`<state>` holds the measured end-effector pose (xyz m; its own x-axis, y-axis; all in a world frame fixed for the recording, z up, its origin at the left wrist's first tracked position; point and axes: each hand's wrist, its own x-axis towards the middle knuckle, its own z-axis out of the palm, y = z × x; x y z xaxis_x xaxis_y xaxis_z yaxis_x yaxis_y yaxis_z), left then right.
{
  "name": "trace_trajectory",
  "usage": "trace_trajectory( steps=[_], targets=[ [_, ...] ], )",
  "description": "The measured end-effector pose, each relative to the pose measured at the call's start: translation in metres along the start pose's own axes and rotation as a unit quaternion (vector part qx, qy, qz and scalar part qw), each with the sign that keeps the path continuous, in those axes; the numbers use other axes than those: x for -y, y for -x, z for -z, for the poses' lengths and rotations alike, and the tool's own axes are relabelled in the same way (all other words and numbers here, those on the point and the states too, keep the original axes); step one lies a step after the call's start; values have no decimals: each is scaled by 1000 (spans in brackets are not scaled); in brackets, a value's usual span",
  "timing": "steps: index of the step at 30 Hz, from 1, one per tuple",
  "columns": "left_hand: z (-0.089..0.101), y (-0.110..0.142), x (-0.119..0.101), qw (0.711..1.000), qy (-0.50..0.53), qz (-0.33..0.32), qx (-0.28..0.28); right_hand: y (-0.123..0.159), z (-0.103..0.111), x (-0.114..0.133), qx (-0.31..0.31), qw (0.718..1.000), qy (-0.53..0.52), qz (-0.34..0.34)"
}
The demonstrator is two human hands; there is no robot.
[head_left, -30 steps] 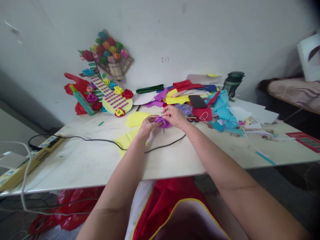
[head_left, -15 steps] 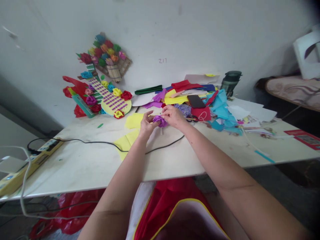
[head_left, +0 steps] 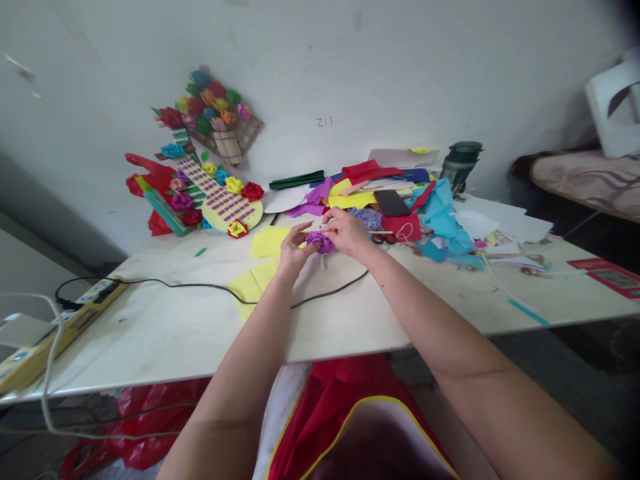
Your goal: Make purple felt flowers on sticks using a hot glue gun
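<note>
A purple crepe-paper flower point(head_left: 320, 243) is pinched in my left hand point(head_left: 294, 250), thumb in front and fingers curled behind its left side. My right hand point(head_left: 345, 232) is closed on a thin wooden stick point(head_left: 383, 233) lying level across the flower's upper edge. The stick's right end pokes out past the hand, while its middle is hidden by the fingers. Beneath my hands are two yellow paper pieces point(head_left: 270, 241) and a black cable point(head_left: 325, 293). A pair of scissors point(head_left: 384, 239) lies just right of my right hand, partly behind the stick.
Coloured paper sheets point(head_left: 360, 187), a phone point(head_left: 393, 203) and crumpled blue paper point(head_left: 440, 213) are heaped at the back, near a dark bottle point(head_left: 461, 167). A flower-decked paper guitar point(head_left: 233, 207) and a glue bottle point(head_left: 164, 208) lean left. A power strip point(head_left: 85, 317) lies at the left edge.
The stick in my right hand has swung up a little at its right end and now lies more level. Both hands stay at the flower in nearly the same place.
</note>
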<state>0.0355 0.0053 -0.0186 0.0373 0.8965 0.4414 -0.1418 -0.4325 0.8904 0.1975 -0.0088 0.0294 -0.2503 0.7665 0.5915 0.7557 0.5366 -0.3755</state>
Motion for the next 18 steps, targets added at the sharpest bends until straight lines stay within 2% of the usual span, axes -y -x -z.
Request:
trace_trajectory(
  steps=[5, 11, 18],
  targets=[
    [1, 1, 0, 1000, -20, -9, 5, -3, -7, -8, -7, 1000, -29, -7],
    [0, 1, 1, 993, -101, -55, -16, -4, -11, -15, -23, 997, -63, -30],
    [-1, 3, -5, 991, -123, -48, -19, -5, -13, -17, -29, 995, -83, -38]
  ],
)
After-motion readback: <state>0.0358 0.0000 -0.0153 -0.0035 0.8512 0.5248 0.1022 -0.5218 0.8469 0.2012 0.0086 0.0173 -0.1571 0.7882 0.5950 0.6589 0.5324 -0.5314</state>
